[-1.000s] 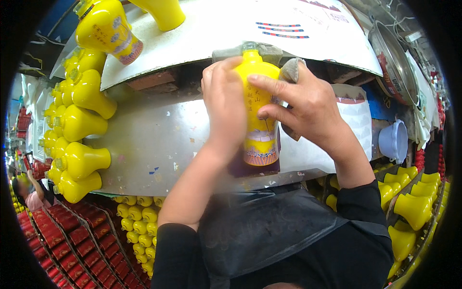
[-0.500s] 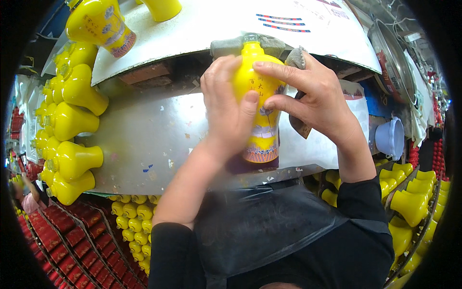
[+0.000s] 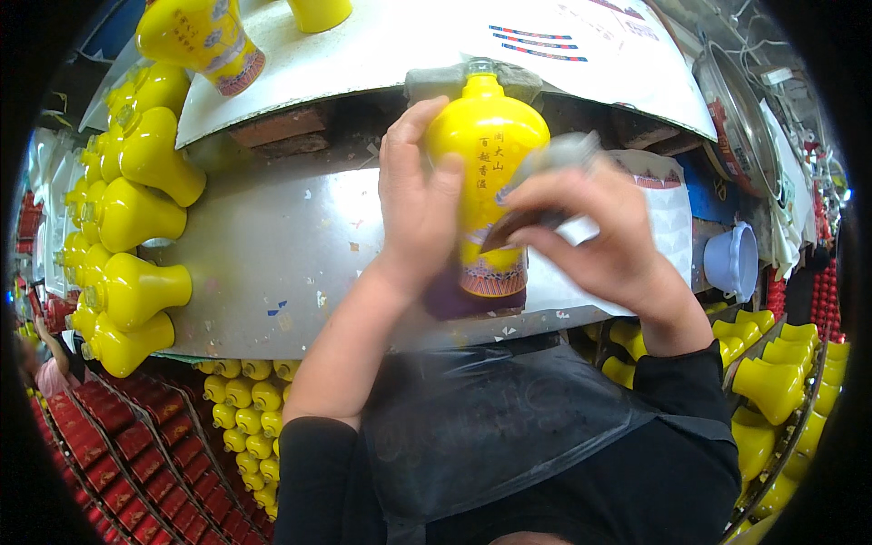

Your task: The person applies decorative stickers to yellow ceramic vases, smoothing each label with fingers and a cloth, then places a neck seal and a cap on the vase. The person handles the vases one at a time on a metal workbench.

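A glossy yellow bottle [image 3: 486, 132] with a printed flower pattern and a clear-topped neck lies on the bench in front of me. Its neck rests on a folded grey cloth [image 3: 434, 84], and its base is over a purple pad [image 3: 450, 295]. My left hand [image 3: 420, 186] grips the bottle's left side. Blurred by motion, my right hand [image 3: 607, 236] holds a scraper [image 3: 516, 227] with a dark flat blade and a grey wrapped handle. The blade lies over the lower part of the bottle, hiding some print; I cannot tell whether it touches.
Yellow bottles [image 3: 136, 213] are stacked at the left end of the metal bench [image 3: 272, 232]. A white board [image 3: 381, 45] at the back bears a decorated bottle [image 3: 195, 41] and thin printed strips [image 3: 536, 44]. A pale bucket [image 3: 731, 261] stands right; more bottles [image 3: 772, 377] fill a rack below.
My right hand has left the bottle's upper side and swung the scraper's blade across its lower part. My left hand has shifted onto the left side, uncovering more of the bottle's front.
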{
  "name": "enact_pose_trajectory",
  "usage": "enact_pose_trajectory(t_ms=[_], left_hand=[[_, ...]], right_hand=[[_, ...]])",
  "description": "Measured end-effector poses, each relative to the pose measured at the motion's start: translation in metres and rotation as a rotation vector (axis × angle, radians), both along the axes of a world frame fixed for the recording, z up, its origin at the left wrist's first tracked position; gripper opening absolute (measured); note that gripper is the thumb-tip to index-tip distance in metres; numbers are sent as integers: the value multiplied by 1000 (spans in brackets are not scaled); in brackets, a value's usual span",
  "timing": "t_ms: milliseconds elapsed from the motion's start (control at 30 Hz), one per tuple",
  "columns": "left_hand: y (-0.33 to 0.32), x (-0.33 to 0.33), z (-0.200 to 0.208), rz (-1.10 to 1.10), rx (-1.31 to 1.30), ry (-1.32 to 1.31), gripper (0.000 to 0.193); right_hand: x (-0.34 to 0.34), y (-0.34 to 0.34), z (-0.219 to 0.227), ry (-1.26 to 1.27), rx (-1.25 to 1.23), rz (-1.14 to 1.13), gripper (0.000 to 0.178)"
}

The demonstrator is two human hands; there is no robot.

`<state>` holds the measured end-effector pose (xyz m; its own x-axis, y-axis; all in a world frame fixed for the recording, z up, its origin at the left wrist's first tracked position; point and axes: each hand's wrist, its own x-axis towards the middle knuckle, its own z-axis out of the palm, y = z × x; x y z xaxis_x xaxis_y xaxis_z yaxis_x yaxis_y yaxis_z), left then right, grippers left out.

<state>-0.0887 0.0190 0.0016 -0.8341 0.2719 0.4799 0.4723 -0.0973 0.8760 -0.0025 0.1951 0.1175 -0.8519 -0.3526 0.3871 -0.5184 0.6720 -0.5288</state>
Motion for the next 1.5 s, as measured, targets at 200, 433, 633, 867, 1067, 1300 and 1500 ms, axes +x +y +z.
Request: enact_pose_trajectory(t_ms=[200, 433, 633, 867, 1067, 1300, 1500], left_hand=[[0, 1, -5, -61, 116, -21, 58], [-7, 2, 1, 45, -226, 211, 82], [9, -5, 20, 142, -170, 213, 80], [23, -18, 43, 166, -194, -42, 62], [15, -28, 47, -27, 230, -413, 30], [8, -16, 51, -27, 293, -453, 27], [10, -5, 51, -27, 242, -420, 48]], right_hand=[[-41, -6, 4, 515, 379, -256, 31], [-53, 5, 8, 363, 203, -168, 21], [-85, 13, 22, 229, 165, -223, 25], [-80, 38, 0, 173, 179, -214, 24], [-30, 4, -19, 692, 326, 88, 14], [-14, 14, -8, 454, 439, -96, 42], [0, -2, -33, 511, 173, 147, 41]])
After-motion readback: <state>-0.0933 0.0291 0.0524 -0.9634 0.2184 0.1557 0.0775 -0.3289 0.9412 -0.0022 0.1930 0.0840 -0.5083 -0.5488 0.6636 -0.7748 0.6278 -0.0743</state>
